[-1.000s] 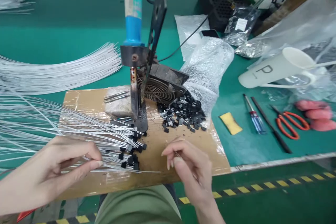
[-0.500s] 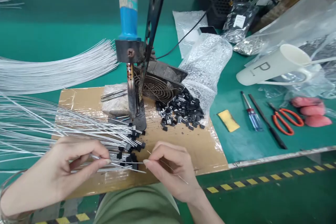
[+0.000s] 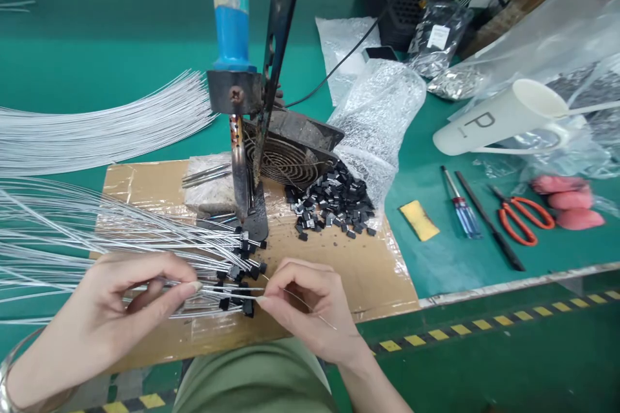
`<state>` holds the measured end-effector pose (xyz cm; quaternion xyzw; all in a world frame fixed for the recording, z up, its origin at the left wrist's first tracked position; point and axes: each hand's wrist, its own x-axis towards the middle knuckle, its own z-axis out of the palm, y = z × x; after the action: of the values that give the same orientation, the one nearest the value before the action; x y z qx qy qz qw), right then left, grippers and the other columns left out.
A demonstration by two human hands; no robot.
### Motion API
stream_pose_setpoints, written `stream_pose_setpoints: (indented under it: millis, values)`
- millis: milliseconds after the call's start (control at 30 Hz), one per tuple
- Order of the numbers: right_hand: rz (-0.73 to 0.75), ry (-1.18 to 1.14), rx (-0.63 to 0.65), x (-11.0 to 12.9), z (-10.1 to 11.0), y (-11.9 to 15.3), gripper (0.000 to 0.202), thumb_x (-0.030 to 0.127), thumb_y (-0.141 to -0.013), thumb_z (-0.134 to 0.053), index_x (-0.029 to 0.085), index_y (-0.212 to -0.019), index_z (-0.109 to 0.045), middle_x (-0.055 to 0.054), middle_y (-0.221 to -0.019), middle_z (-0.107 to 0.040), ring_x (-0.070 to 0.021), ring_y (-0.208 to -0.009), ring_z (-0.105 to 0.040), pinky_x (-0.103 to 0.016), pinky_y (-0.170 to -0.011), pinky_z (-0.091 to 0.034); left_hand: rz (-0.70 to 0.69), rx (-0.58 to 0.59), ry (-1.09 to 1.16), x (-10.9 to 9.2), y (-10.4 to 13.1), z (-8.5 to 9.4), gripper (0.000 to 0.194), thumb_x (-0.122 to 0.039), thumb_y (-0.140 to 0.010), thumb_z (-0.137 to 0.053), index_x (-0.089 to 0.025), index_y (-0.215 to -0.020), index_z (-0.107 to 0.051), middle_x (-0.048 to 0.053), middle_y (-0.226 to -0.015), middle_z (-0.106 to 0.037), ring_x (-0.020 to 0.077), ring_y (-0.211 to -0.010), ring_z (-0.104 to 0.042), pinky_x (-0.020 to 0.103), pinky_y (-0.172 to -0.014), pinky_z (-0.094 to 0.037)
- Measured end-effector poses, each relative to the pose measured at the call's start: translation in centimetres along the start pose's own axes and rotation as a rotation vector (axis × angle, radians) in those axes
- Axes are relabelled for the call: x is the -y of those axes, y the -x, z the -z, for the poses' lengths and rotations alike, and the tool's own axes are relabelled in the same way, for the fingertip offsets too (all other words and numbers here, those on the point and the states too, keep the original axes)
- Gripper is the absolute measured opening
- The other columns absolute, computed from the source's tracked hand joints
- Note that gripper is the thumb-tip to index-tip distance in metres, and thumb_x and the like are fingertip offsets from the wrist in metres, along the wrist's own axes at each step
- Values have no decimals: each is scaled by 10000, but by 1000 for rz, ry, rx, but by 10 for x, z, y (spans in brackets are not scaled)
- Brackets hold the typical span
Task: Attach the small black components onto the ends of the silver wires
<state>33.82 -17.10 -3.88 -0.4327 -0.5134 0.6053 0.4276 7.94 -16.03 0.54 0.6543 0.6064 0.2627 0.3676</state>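
My left hand is closed, pinching white wires between thumb and index finger; they run rightward to my other hand. My right hand is closed too, its thumb and index fingertips on the wire ends. A thin silvery solder wire passes through its curled fingers, one tip showing above the index finger. Behind and under the hands lie many white wires with black connectors on their right ends. Above them a soldering iron with a blue handle points downward, clamped to a black metal bracket.
A cardboard sheet covers the bench front. On it are a pile of loose black connectors and a fan. A white wire bundle lies left. Rightward are a yellow sponge, screwdriver, orange-handled scissors and mug.
My right hand has shifted slightly left, closer to my left hand. A wire end that stuck out below its fingertips now meets them. The whole view has shifted a little.
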Motion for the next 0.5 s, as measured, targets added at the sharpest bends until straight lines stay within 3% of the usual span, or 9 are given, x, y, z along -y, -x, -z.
stream_pose_setpoints:
  millis: [100,333,467,500]
  values:
    - [15,-32,0,0,-1,-2,262,326,-882,-880,198,-704,-735,12,-638,-638,-123,-559,-521,-256,-501,-371,-55,181,-26,5,-5,10,143,-359,-901,-751,-280,-807,-823,-8,-671,-750,123,-530,-615,184,-471,-440]
    - [25,-65,-10,0,-3,-4,238,279,-896,-852,195,-714,-724,19,-637,-628,-115,-563,-512,-251,-508,-365,-114,194,-35,4,-11,14,140,-312,-897,-748,-270,-802,-841,-1,-666,-761,123,-508,-641,166,-452,-467]
    - [47,-72,21,2,-1,-6,260,296,-932,-810,198,-713,-711,10,-647,-619,-128,-577,-509,-263,-511,-361,-91,279,-24,2,-7,10,150,-309,-908,-720,-276,-799,-818,-14,-644,-729,120,-512,-623,170,-475,-477]
    - [57,-74,37,3,0,-7,264,299,-938,-804,200,-713,-708,8,-650,-616,-133,-582,-512,-267,-515,-362,-62,239,-19,0,-4,7,168,-336,-909,-717,-275,-779,-805,-18,-620,-707,118,-502,-602,172,-467,-464]
